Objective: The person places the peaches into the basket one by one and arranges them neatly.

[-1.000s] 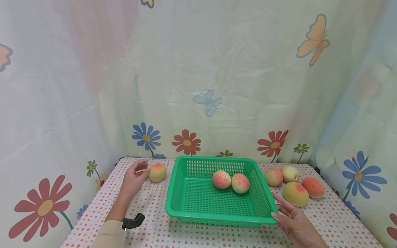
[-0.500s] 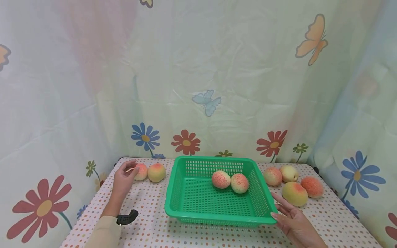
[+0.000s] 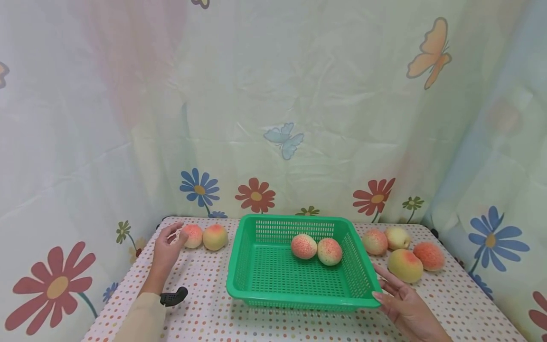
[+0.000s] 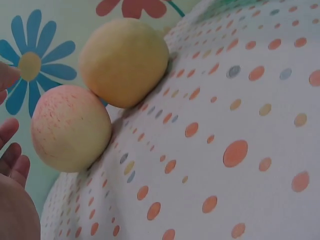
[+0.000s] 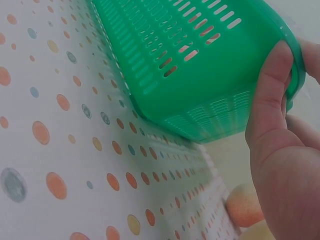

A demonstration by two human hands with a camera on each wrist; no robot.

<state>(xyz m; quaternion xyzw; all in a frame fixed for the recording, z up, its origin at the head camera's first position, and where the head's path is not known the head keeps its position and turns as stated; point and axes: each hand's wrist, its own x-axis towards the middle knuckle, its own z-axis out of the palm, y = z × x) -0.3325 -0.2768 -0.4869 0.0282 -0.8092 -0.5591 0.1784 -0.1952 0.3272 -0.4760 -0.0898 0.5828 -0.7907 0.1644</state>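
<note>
On the left of the table, a pink-flushed peach stands beside a yellower peach. My left hand is just left of the pink one, fingers loosely bent and holding nothing. A gap shows between fingertips and pink peach in the left wrist view. Centre table, a green plastic basket contains two red-speckled peaches, side by side toward its back right. My right hand pinches the basket's rim at the front right corner, its thumb lying against the edge.
Right of the basket lie a speckled peach, a pale yellow fruit, a yellow-red peach and a red peach. A dotted cloth covers the table. Printed curtains hang behind and at both sides.
My left hand has moved left, off the pink-flushed peach, which now stands left of the yellower one in fuller view. The right hand keeps its hold on the basket's rim.
</note>
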